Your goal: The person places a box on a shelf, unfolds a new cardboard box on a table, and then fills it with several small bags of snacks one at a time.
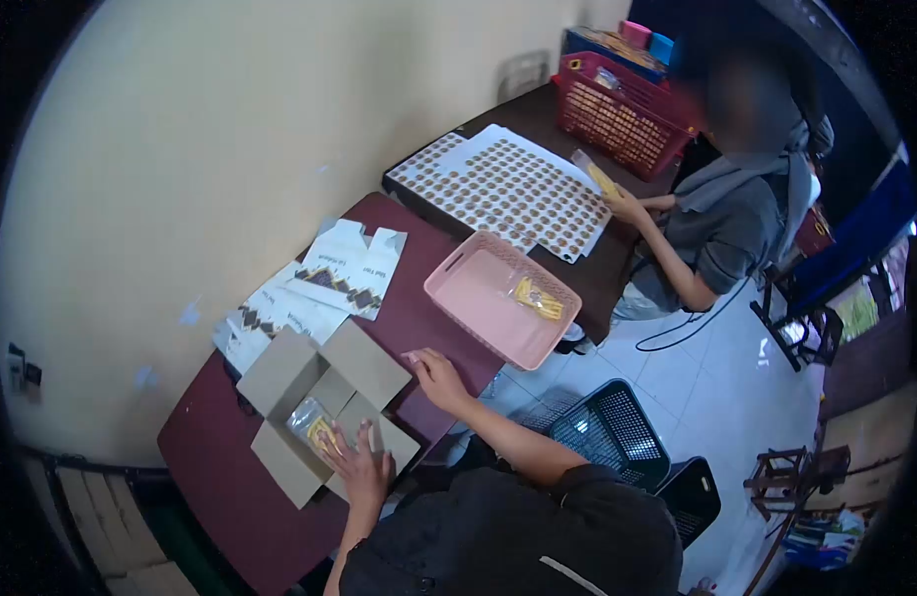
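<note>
An open cardboard box point(377, 364) stands on the maroon table, its flaps folded outward. Inside lies a clear plastic packet with yellow contents point(307, 419). My left hand point(357, 465) reaches over the box, fingers spread, fingertips at the packet's lower end. To the right of the box, my right hand point(437, 379) is over the table with its fingers loosely extended and nothing visible in them. A pink basket point(483, 298) beyond my right hand holds a yellow packet point(538, 298).
Flattened printed cartons point(354, 260) lie behind the box. Sheets of round stickers point(518, 184) cover the dark table. A co-worker point(726, 219) there holds a yellow packet point(602, 181) beside a red basket point(617, 114). Dark green crates point(617, 427) stand on the floor.
</note>
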`<state>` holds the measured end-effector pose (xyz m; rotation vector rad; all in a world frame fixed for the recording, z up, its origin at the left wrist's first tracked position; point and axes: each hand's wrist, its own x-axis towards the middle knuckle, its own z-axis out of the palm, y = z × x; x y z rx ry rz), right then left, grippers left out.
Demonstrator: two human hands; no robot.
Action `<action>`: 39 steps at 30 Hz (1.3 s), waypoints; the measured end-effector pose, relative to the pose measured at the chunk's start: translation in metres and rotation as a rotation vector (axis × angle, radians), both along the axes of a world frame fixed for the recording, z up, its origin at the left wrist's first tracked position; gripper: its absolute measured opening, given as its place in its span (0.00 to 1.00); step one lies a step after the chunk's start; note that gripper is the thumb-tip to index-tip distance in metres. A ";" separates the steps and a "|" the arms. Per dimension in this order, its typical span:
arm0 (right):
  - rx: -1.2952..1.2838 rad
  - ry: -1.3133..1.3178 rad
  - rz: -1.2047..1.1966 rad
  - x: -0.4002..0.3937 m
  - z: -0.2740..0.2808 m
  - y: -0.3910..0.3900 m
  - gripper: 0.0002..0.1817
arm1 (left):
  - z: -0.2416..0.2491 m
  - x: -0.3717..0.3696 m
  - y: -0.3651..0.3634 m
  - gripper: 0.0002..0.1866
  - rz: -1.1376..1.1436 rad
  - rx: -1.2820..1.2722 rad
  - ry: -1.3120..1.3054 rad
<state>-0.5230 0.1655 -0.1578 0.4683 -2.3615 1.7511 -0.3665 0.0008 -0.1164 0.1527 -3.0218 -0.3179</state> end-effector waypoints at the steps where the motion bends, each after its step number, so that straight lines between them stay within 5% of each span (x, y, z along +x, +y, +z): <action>1: 0.012 0.000 -0.059 -0.007 0.002 0.021 0.13 | 0.002 -0.013 0.015 0.39 -0.065 0.048 0.026; 8: 0.186 -0.109 -0.366 -0.044 -0.011 0.174 0.10 | 0.012 -0.126 0.156 0.23 -0.579 0.281 0.141; 13: 0.315 -0.048 -0.346 -0.061 -0.030 0.243 0.10 | -0.059 -0.211 0.242 0.19 -0.694 0.755 -0.017; 15: 0.481 -0.033 -0.310 -0.068 -0.037 0.255 0.10 | -0.093 -0.238 0.266 0.21 -0.201 1.392 -0.738; 16: 0.531 -0.103 -0.223 -0.072 -0.041 0.262 0.13 | -0.106 -0.242 0.273 0.21 -0.182 1.400 -0.725; 18: 0.720 -0.029 -0.221 -0.082 -0.055 0.268 0.15 | -0.115 -0.250 0.292 0.29 0.092 1.804 -0.633; 20: 0.985 -0.044 -0.226 -0.085 -0.061 0.265 0.20 | -0.113 -0.255 0.299 0.35 0.153 1.774 -0.601; 22: 0.923 -0.070 -0.199 -0.085 -0.056 0.263 0.18 | -0.120 -0.261 0.298 0.50 0.234 1.737 -0.582; 25: 0.823 -0.116 -0.155 -0.081 -0.055 0.255 0.16 | -0.137 -0.272 0.293 0.52 0.307 1.715 -0.589; 30: 0.539 -0.139 -0.108 -0.083 -0.060 0.248 0.15 | -0.132 -0.277 0.287 0.46 0.222 1.680 -0.537; 33: 0.351 -0.120 -0.079 -0.086 -0.048 0.248 0.14 | -0.127 -0.274 0.294 0.28 0.730 1.590 -0.213; 34: 0.361 -0.203 -0.057 -0.085 -0.041 0.246 0.15 | -0.157 -0.279 0.276 0.19 0.502 1.715 -0.428; 39: 0.088 -0.176 -0.123 -0.089 -0.053 0.247 0.17 | -0.114 -0.265 0.277 0.17 0.365 1.721 -0.430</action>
